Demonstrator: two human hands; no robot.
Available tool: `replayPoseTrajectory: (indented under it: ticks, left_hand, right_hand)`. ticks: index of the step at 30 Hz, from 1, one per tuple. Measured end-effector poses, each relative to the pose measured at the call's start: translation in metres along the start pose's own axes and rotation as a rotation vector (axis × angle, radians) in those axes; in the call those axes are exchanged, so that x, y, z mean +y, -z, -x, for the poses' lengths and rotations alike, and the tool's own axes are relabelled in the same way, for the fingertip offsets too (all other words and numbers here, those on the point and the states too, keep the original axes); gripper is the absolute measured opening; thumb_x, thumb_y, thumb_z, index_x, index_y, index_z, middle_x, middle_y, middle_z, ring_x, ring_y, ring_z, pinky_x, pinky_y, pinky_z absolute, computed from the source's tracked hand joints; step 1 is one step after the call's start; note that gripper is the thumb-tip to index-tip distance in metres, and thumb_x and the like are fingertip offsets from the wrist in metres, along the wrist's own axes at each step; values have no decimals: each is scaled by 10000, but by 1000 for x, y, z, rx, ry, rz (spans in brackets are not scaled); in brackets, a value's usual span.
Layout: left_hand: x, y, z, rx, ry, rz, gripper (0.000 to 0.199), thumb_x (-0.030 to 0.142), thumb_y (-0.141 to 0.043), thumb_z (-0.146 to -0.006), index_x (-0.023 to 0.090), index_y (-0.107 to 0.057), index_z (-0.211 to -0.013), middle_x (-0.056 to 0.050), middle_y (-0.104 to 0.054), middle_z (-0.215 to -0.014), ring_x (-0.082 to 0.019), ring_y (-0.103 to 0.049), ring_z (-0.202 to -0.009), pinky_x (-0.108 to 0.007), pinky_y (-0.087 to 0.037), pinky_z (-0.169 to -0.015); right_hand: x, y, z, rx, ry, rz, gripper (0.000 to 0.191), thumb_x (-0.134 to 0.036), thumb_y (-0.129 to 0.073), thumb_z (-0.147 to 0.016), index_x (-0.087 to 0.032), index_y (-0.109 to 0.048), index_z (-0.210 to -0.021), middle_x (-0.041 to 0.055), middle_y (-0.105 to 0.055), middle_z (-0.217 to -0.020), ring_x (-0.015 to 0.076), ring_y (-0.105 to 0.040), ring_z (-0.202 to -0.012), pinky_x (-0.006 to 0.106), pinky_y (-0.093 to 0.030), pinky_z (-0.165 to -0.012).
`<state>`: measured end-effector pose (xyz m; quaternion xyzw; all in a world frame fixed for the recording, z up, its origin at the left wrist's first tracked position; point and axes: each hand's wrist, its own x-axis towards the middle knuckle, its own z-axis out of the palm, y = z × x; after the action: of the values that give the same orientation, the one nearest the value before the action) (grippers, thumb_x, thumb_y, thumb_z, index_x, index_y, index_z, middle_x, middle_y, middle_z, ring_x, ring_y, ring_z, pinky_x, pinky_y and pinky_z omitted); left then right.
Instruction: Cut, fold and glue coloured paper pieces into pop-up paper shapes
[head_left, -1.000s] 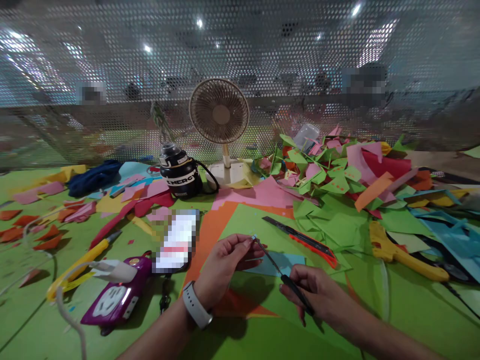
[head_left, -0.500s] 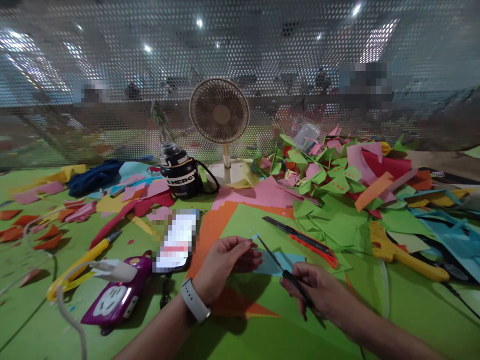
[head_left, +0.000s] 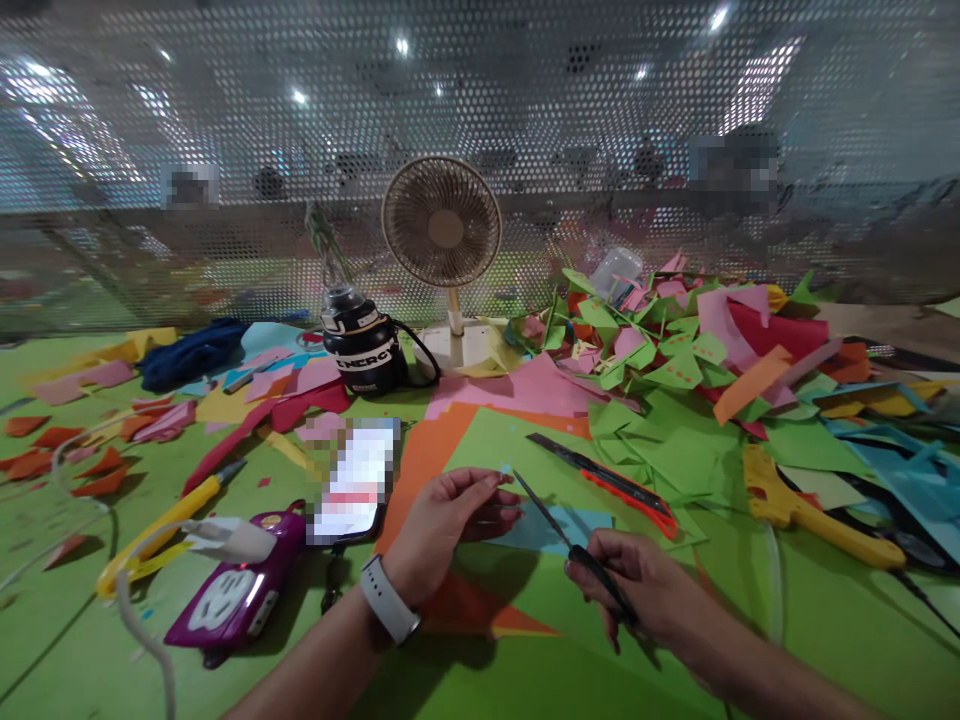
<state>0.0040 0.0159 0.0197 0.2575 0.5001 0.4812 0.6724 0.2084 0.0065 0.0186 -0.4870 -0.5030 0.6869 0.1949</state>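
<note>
My right hand (head_left: 626,580) is wrapped round the dark handles of a pair of scissors (head_left: 551,520), whose blades point up and left and look closed. Just left of the blade tip, my left hand (head_left: 469,505) pinches a tiny light blue bit of paper (head_left: 506,469) between thumb and forefinger. Under the hands lie a blue paper piece (head_left: 540,530), a green sheet (head_left: 487,440) and an orange sheet (head_left: 424,450). An orange and black cutter knife (head_left: 607,480) rests on the green sheet, beyond the scissors.
A phone (head_left: 360,480), purple device (head_left: 232,590) and yellow-handled tool (head_left: 165,525) lie left. Behind stand a black bottle (head_left: 364,345) and fan (head_left: 442,225). A heap of cut paper (head_left: 660,350) and a yellow glue gun (head_left: 825,520) are at right.
The scissors' tip has moved slightly down and away from the fingertips of my left hand. My left hand has barely moved. The whole view has shifted slightly.
</note>
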Motion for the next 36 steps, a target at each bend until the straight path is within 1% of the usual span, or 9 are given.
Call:
replayPoseTrajectory:
  ticks: [5,11,17,23,28,32,36]
  left_hand:
    - [-1,0,0,7,-31,8,338,362,-802,-628,112,-683,-822,-73,-728,-729,-150,-677,-613,-272,-553,-670]
    - [-1,-2,3,-27,-14,-17,346,350,-802,-634,110,-692,-859,-70,-728,-716,-135,-669,-577,-248,-544,-652]
    - [-1,-2,4,-56,2,-15,312,336,-792,-654,119,-689,-855,-67,-728,-715,-128,-665,-566,-252,-539,-652]
    - [-1,-3,4,-60,3,-3,310,335,-799,-642,122,-690,-839,-65,-726,-716,-134,-665,-573,-259,-538,-660]
    - [-1,-2,3,-63,7,15,305,327,-798,-645,120,-686,-837,-64,-721,-700,-134,-660,-569,-266,-540,-658]
    - [-2,0,3,-78,2,25,297,324,-797,-649,121,-686,-836,-59,-720,-695,-131,-658,-567,-260,-539,-651]
    - [-2,0,2,-84,-7,22,297,322,-796,-652,120,-685,-839,-59,-720,-696,-127,-654,-563,-260,-539,-653]
  right_hand:
    - [5,0,-1,-20,17,-16,505,-541,-779,-548,-187,-420,-581,-102,-395,-483,23,-393,-382,155,-307,-354]
    - [10,1,-4,-26,40,-33,490,-526,-781,-559,-181,-435,-593,-100,-401,-505,20,-382,-385,157,-348,-367]
    - [7,0,-4,-21,26,-28,506,-546,-783,-543,-189,-429,-598,-95,-412,-497,33,-401,-392,169,-356,-376]
    - [14,2,-4,-30,67,-19,471,-539,-753,-609,-186,-442,-636,-94,-408,-520,33,-400,-406,158,-333,-373]
    - [10,1,-3,-32,65,-25,488,-539,-768,-580,-185,-435,-624,-92,-414,-525,32,-382,-422,164,-366,-405]
    - [6,0,-2,-27,51,-13,488,-533,-771,-576,-187,-429,-609,-93,-424,-493,31,-385,-405,163,-343,-389]
    - [6,0,-2,-23,51,-10,476,-521,-773,-577,-185,-437,-604,-92,-422,-504,35,-414,-414,164,-343,-390]
